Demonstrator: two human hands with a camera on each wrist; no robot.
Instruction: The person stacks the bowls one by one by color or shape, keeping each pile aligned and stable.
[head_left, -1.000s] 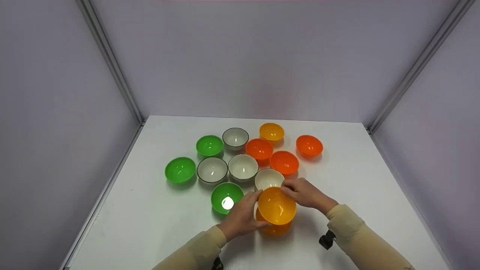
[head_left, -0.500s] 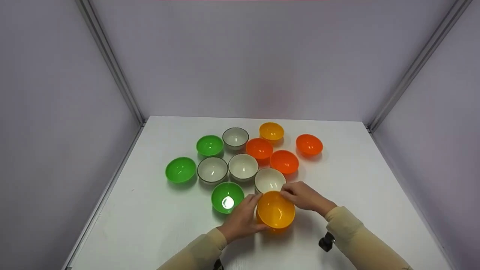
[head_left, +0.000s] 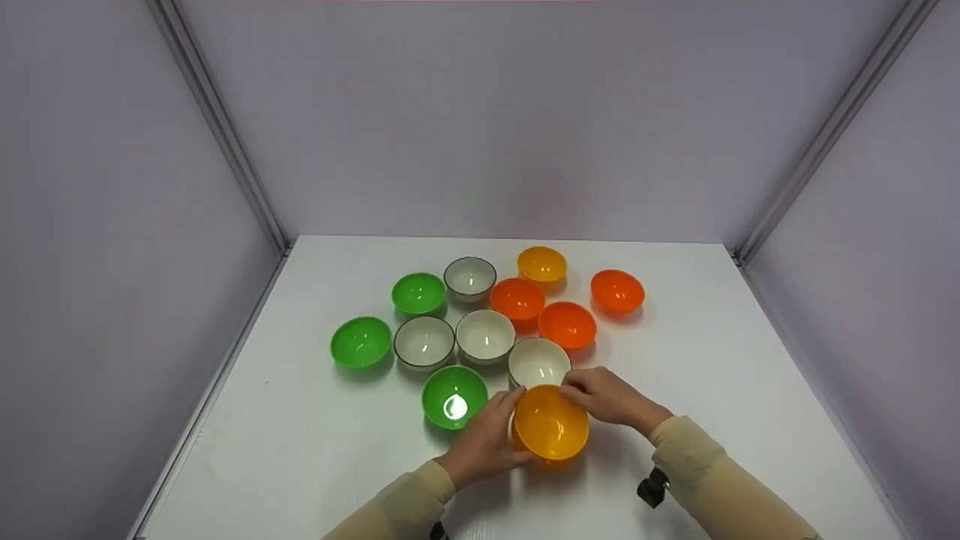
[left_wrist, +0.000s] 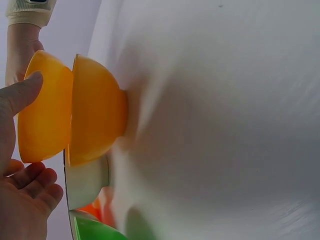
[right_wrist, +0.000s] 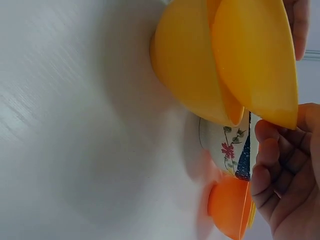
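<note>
My left hand [head_left: 484, 444] holds a yellow-orange bowl [head_left: 551, 424] from its left side, thumb on the near side and fingers at the far left. With my right hand [head_left: 609, 397] I pinch the same bowl's far right rim. The held bowl is tilted, its base dipping into a second yellow-orange bowl [left_wrist: 97, 112] that stands upright on the table. In the right wrist view a wedge of the lower bowl's inside [right_wrist: 231, 102] shows below the upper one. A white bowl [head_left: 540, 361] with a floral outside stands just beyond both, close to my right fingers.
Green bowls [head_left: 454, 397] stand to the left, one near my left hand. Several white bowls [head_left: 486, 335] fill the middle. Red-orange bowls [head_left: 568, 325] and another yellow-orange bowl [head_left: 541, 265] sit farther back and right. Panel walls [head_left: 480, 120] enclose the white table [head_left: 262, 450].
Both hands have lowered the held bowl a little toward the near side, into the lower bowl, which is now mostly covered in the head view. The other bowls have not moved.
</note>
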